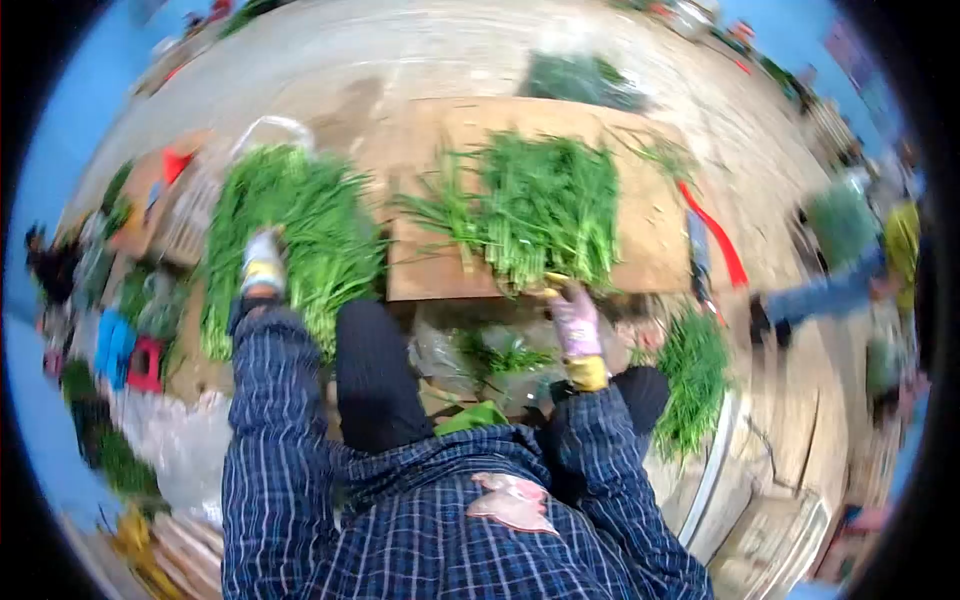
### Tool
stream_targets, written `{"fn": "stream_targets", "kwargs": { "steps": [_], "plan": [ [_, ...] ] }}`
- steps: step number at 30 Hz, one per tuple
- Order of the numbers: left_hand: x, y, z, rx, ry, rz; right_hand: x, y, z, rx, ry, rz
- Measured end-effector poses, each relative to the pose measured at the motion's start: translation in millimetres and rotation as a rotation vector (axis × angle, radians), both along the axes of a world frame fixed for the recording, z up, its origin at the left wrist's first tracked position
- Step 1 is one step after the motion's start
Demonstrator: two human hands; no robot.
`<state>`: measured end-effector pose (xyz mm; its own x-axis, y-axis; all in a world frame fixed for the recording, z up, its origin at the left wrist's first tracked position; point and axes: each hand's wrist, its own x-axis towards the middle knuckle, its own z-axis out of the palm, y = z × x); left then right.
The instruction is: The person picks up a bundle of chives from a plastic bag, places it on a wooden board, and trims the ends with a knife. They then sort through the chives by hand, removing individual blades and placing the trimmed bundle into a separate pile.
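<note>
My left hand point(263, 265), in a pale glove with yellow on it, reaches onto a large heap of long green leafy stalks point(325, 235) at the left. Its fingers are blurred against the leaves, so their grip cannot be made out. My right hand point(574, 325), in a pink and yellow glove, is at the front edge of a brown board point(440, 275). Its yellow fingertips look apart beside the pale stalk ends of a bundle of green stalks point(550, 205) lying on the board. A smaller loose clump point(445, 210) lies left of that bundle.
A red strap point(715, 235) lies at the board's right edge. More greens point(695, 375) rest beside my right knee. Clear plastic with green scraps point(500, 350) is below the board. A bagged bundle point(580, 80) stands beyond it. A person in blue trousers point(830, 300) is at the right.
</note>
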<state>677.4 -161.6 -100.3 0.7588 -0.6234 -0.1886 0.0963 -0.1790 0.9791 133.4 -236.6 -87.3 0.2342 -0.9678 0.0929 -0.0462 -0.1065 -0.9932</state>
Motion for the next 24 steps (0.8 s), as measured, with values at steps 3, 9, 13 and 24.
{"fn": "stream_targets", "kwargs": {
  "steps": [3, 9, 13, 24],
  "plan": [
    [-80.9, 2.9, 9.4, -0.137, 0.163, -0.072, -5.9, -0.6, -43.1, 0.306, -0.046, -0.029],
    [-229.3, -13.7, 38.7, -0.290, 0.485, -0.285, -11.7, 11.3, -23.9, 0.285, 0.233, -0.053],
    [-294.1, -25.3, 17.3, -0.129, 0.509, -0.331, -16.5, 8.5, -38.1, 0.279, 0.151, -0.037],
    [-347.9, -3.2, -90.2, 0.228, 0.300, -0.564, -20.8, 3.7, -61.7, 0.320, -0.294, 0.151]
  ]
}}
